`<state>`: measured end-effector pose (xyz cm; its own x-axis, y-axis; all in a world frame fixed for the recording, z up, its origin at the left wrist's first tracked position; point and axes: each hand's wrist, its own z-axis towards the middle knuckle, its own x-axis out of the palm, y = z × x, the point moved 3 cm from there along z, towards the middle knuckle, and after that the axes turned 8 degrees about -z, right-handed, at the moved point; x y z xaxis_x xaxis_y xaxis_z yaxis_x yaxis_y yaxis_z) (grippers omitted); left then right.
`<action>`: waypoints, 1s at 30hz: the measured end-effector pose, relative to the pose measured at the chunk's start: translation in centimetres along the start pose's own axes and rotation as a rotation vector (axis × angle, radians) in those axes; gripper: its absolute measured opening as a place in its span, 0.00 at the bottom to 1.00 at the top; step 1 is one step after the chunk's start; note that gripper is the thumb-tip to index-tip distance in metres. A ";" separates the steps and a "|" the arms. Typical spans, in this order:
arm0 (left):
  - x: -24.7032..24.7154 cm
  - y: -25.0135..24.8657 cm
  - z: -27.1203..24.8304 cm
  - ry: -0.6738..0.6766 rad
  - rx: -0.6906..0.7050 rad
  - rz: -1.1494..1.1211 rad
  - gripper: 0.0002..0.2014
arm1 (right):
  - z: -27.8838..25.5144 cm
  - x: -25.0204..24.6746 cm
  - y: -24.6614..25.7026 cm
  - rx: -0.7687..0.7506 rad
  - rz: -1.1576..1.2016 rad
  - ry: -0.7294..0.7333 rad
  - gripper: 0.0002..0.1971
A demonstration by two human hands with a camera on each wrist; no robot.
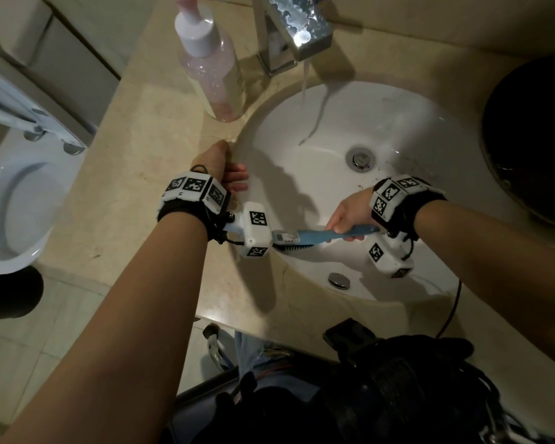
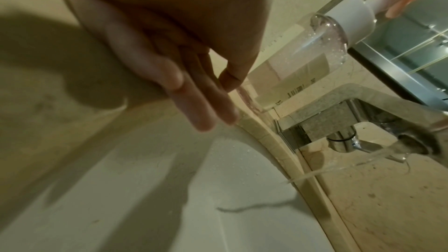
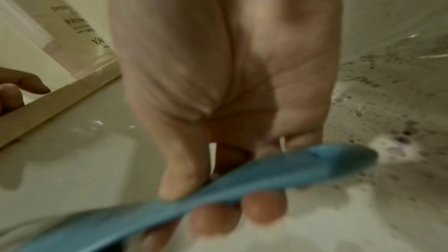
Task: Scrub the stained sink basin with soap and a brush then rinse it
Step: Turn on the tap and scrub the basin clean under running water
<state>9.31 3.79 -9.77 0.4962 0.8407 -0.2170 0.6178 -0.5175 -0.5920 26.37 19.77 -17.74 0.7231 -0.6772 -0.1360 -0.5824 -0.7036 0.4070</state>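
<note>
The white oval sink basin [image 1: 398,129] has dark specks near its drain [image 1: 360,158] and on its wall [image 3: 378,83]. My right hand [image 1: 346,216] grips the handle of a blue brush [image 1: 314,237] whose bristles press the near wall of the basin; the handle [image 3: 242,179] crosses my curled fingers. My left hand [image 1: 228,174] rests over the basin's left rim with straight fingers [image 2: 194,102] reaching down the inner wall and holding nothing. A thin stream of water [image 1: 305,81] runs from the chrome faucet [image 1: 289,33] into the basin. A clear soap pump bottle [image 1: 212,65] stands left of the faucet.
The beige stone counter [image 1: 141,155] surrounds the basin. A white toilet [image 1: 16,203] stands at the left. A dark round bin [image 1: 532,139] sits at the right on the counter. An overflow hole [image 1: 338,279] shows on the near wall. A cable hangs from my right wrist.
</note>
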 end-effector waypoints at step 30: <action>-0.1 0.2 0.3 -0.017 0.017 -0.001 0.19 | 1.6 0.8 3.3 0.130 0.124 -0.266 0.07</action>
<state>9.19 3.67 -10.12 0.4852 0.8438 -0.2293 0.6078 -0.5140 -0.6053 24.40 16.58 -17.91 0.5312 -0.7800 -0.3307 -0.7153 -0.6221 0.3184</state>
